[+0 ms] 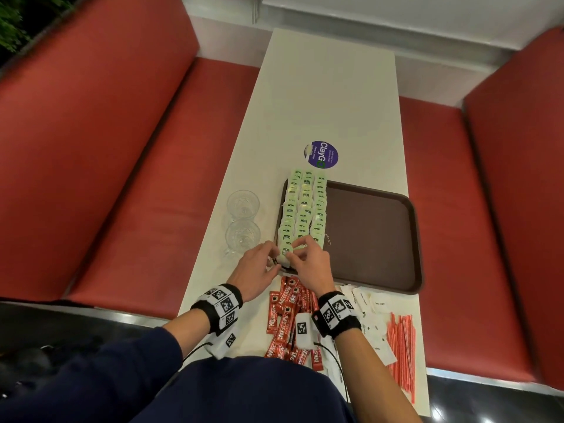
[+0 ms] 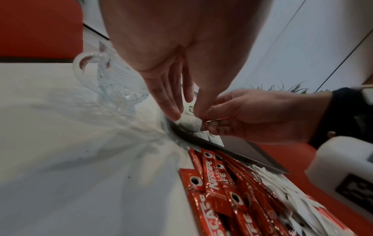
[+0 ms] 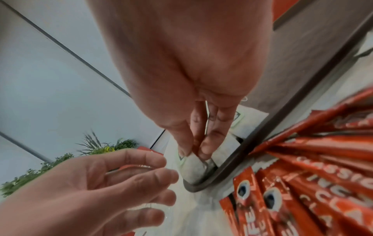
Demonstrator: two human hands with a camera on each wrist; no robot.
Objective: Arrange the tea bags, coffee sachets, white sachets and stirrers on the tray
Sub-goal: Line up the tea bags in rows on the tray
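Observation:
A brown tray (image 1: 372,233) lies on the white table, and three rows of green-tagged tea bags (image 1: 305,209) fill its left side. At the tray's near-left corner my right hand (image 1: 300,254) pinches one tea bag (image 3: 194,166) between thumb and fingers, low over the tray rim (image 3: 252,143). My left hand (image 1: 268,259) is beside it, with straight fingers (image 2: 171,102) touching the same tea bag (image 2: 190,123). Red coffee sachets (image 1: 290,312) are heaped just in front of the tray. White sachets (image 1: 372,312) and orange stirrers (image 1: 401,346) lie to their right.
Two glass cups (image 1: 243,204) (image 1: 243,236) stand on the table just left of the tray, close to my left hand. A purple round sticker (image 1: 321,154) sits beyond the tray. Red benches (image 1: 122,148) flank the table on both sides.

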